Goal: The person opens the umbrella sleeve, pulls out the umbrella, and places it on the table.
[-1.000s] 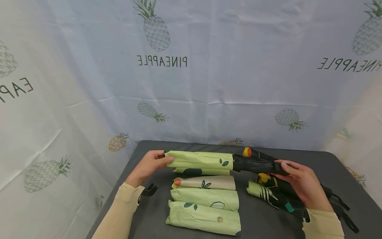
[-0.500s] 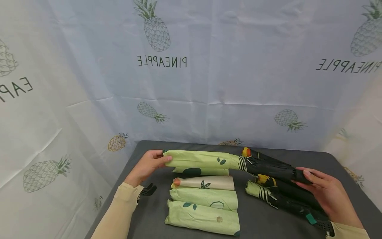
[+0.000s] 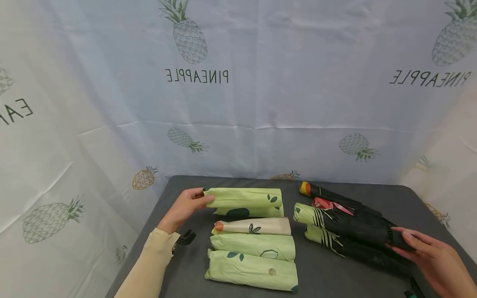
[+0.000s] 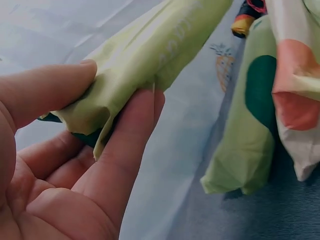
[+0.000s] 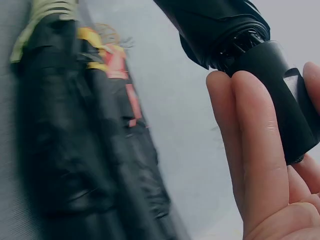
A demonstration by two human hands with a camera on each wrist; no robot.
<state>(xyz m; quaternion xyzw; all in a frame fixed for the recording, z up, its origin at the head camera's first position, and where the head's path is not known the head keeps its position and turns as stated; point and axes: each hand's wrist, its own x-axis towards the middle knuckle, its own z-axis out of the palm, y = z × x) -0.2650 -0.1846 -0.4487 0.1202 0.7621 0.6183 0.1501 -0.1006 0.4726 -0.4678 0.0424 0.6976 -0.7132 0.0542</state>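
Observation:
My left hand (image 3: 188, 209) pinches the end of a light-green umbrella sleeve (image 3: 242, 198) between thumb and fingers, above the row of sleeves. In the left wrist view the sleeve (image 4: 145, 60) slants up to the right, its fabric creased at the fingers. My right hand (image 3: 434, 254) grips the black handle of a folded umbrella (image 3: 357, 225), whose canopy end is light green with stripes. Seen from the right wrist, fingers (image 5: 255, 115) and thumb are around the handle (image 5: 272, 85). A gap separates sleeve and umbrella.
On the dark table (image 3: 197, 285) lie a green sleeve (image 3: 257, 213), a cream sleeve (image 3: 257, 226) and two more green ones towards the front. Folded black umbrellas lie on the right, one yellow-ended (image 3: 328, 193), one green-ended (image 3: 357, 248). Pineapple-print curtain (image 3: 257, 103) surrounds the table.
My right hand has drawn the umbrella out of the green sleeve, moving right and towards the front. The emptied sleeve stays in my left hand, which has hardly moved.

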